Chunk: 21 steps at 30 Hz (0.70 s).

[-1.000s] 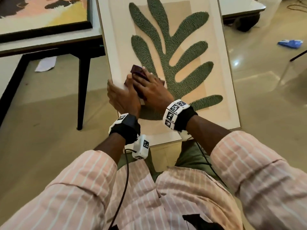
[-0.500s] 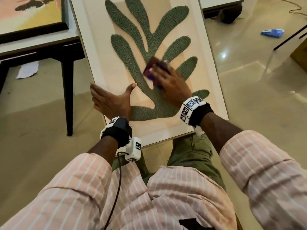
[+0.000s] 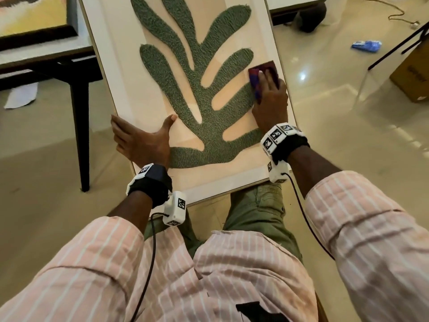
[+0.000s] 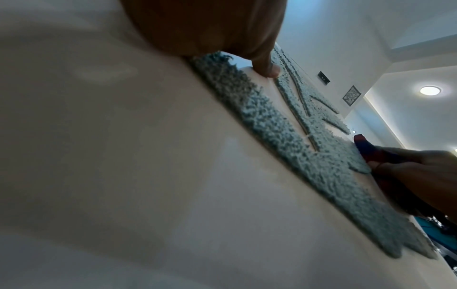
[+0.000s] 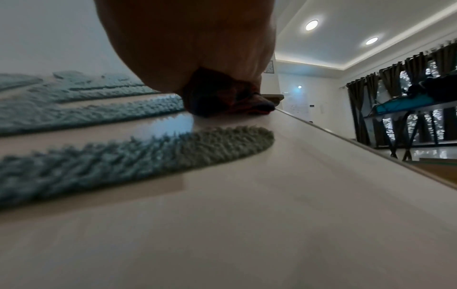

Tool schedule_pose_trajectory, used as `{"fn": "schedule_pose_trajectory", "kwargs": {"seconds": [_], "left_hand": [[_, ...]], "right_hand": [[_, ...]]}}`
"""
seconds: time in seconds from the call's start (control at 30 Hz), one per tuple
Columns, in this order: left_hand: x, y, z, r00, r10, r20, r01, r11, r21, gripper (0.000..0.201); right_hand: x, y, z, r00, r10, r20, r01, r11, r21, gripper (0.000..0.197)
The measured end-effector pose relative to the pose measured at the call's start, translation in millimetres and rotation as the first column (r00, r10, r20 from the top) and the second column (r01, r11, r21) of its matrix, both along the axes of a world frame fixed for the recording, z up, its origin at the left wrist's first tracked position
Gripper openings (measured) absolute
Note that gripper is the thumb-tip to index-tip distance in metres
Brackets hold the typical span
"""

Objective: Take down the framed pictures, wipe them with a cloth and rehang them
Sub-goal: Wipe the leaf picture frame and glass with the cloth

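A light-framed picture (image 3: 130, 73) with a green tufted leaf (image 3: 199, 94) leans tilted against my knees. At its lower left edge my left hand (image 3: 141, 142) grips the frame, thumb (image 4: 267, 68) lying on the glass and fingers going round the edge. My right hand (image 3: 271, 101) lies flat on a dark red and blue cloth (image 3: 267, 68), pressing it to the glass by the right edge. The left wrist view shows the cloth (image 4: 361, 142) under the right hand (image 4: 420, 172). In the right wrist view the cloth (image 5: 235, 97) is bunched under my palm.
A second framed picture (image 3: 30, 17) lies on a table with dark legs (image 3: 81, 126) at upper left. White paper (image 3: 21, 97) and a blue item (image 3: 366, 45) lie on the tiled floor. A cardboard box (image 3: 415, 75) stands at right.
My right hand has swept the cloth from the lower left of the picture across the leaf to the right edge. My left hand has moved out to the frame's left edge.
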State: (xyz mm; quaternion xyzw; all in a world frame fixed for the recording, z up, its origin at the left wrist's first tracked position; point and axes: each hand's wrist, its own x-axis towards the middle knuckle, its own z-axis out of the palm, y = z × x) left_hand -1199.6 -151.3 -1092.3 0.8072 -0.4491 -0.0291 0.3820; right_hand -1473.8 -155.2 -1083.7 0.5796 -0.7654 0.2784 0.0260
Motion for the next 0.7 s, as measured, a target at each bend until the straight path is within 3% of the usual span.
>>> {"fn": "schedule_pose_trajectory", "kwargs": {"seconds": [0.1,0.2,0.3,0.37,0.43,0.5,0.6,0.63,0.7], "left_hand": [[-0.7,-1.0,0.2,1.000,0.003,-0.009,-0.003,1.000,-0.002,0.149],[0.8,-1.5,-0.8,1.000,-0.012,0.003,0.012,1.000,0.003,0.147],[4.3,-2.1,-3.2,0.999,-0.034,0.003,0.034,0.999,-0.015,0.136],[8.2,-2.8,-6.2,0.998,-0.024,-0.062,0.019,0.996,-0.083,0.111],[14.5,-2.9,-8.8,0.985,-0.022,-0.172,-0.014,0.979,-0.202,0.074],[23.3,-0.9,-11.3,0.961,-0.084,-0.263,0.011,0.964,-0.266,0.056],[32.8,5.3,-14.8,0.924,-0.182,-0.335,0.070,0.945,-0.319,0.059],[35.7,8.2,-16.7,0.914,-0.202,-0.353,0.079,0.940,-0.333,0.059],[37.8,10.7,-19.3,0.901,-0.242,-0.361,0.095,0.921,-0.378,0.061]], "right_hand": [[17.6,9.4,-2.9,0.994,-0.088,0.068,0.084,0.995,0.052,0.072],[49.6,19.3,-1.1,0.994,-0.087,0.073,0.078,0.990,0.120,0.077],[92.9,30.7,-12.6,0.994,0.107,-0.010,-0.106,0.993,0.055,0.069],[124.1,38.4,-21.0,0.964,0.260,-0.060,-0.260,0.966,0.018,0.069],[151.7,41.5,-22.2,0.907,0.406,-0.109,-0.402,0.914,0.054,0.072],[175.2,40.0,-21.4,0.808,0.573,-0.133,-0.559,0.819,0.131,0.068],[193.7,34.1,-17.5,0.613,0.768,-0.187,-0.747,0.640,0.180,0.068],[197.0,33.0,-17.8,0.581,0.796,-0.170,-0.782,0.604,0.153,0.068],[199.6,28.1,-15.2,0.597,0.797,-0.091,-0.795,0.603,0.064,0.063]]}}
